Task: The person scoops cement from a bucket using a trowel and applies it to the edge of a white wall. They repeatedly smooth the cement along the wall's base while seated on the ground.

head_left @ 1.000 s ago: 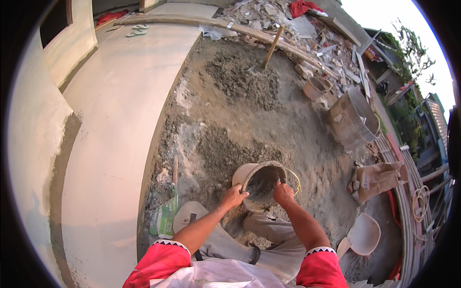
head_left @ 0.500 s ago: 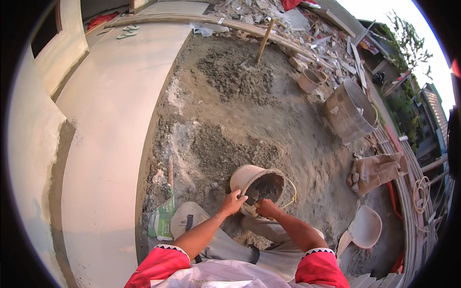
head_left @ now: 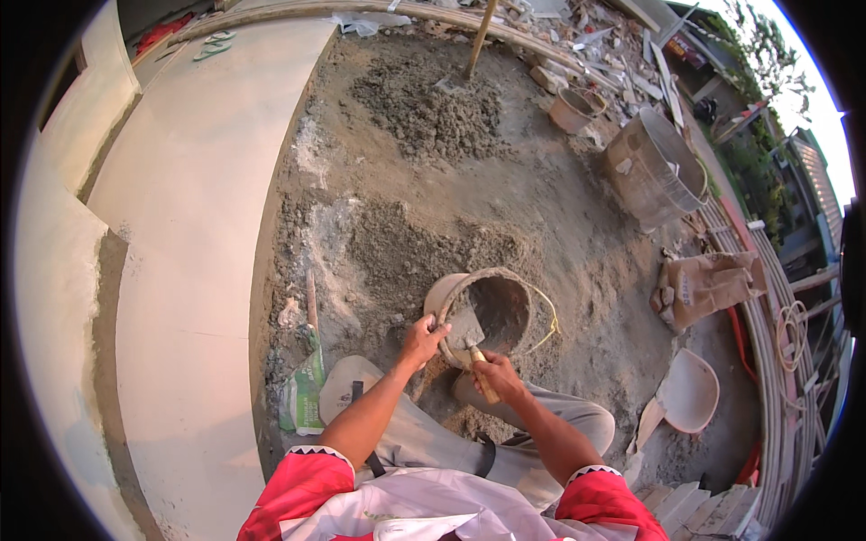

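Observation:
My left hand (head_left: 423, 340) is closed on the near left rim of a tilted, mortar-stained bucket (head_left: 526, 320) with a yellow handle. My right hand (head_left: 496, 373) grips the wooden handle of a trowel (head_left: 465, 325), whose flat blade lies inside the bucket's mouth against its left side. The bucket's dark interior is coated in grey material. It rests on grey sandy ground just beyond my knees (head_left: 588, 426), among loose mortar (head_left: 397, 248). At my left are a green-and-white sack (head_left: 298, 397) and an upright wooden stick (head_left: 311, 298).
A pale concrete strip (head_left: 189, 225) runs along the left. Farther ahead stand a long handle (head_left: 480, 36) in a mortar pile, a small bucket (head_left: 570, 113) and a large drum (head_left: 645, 171), beside rubble. To the right lie a paper sack (head_left: 704, 288), a pale scoop (head_left: 686, 392) and pipes.
My right hand has drawn back toward me from inside the bucket, bringing the trowel handle into sight. The bucket and my left hand appear higher, as does the surrounding ground.

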`<state>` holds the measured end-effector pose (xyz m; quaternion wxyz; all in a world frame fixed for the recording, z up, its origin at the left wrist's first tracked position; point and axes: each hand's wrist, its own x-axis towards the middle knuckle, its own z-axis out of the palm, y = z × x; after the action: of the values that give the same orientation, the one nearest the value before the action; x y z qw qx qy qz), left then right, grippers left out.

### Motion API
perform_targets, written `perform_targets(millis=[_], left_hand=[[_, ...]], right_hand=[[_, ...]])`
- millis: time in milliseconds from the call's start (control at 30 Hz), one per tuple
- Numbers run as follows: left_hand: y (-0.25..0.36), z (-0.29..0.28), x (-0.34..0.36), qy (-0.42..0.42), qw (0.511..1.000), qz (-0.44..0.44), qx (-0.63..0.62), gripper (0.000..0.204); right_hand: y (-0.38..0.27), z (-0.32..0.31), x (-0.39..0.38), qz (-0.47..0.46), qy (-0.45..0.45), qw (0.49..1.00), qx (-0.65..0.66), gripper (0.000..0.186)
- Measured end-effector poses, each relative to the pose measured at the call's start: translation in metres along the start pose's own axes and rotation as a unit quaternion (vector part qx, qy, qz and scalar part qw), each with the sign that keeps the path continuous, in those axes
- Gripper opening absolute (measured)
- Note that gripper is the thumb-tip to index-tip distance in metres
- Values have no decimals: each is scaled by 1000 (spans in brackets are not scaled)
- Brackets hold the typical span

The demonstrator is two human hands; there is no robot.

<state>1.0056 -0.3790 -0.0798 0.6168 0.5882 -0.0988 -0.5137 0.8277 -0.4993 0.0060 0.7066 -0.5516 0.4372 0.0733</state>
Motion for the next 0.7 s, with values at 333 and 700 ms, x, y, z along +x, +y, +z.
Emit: perform_targets(millis=[333,700], left_hand=[[-15,38,-27,55,986,-19,-159,29],[-22,-53,-50,163,973,50,154,44]], right_hand=[[-19,11,-30,-10,33,996,77,33],[-36,116,-12,8,-208,946,246,45]])
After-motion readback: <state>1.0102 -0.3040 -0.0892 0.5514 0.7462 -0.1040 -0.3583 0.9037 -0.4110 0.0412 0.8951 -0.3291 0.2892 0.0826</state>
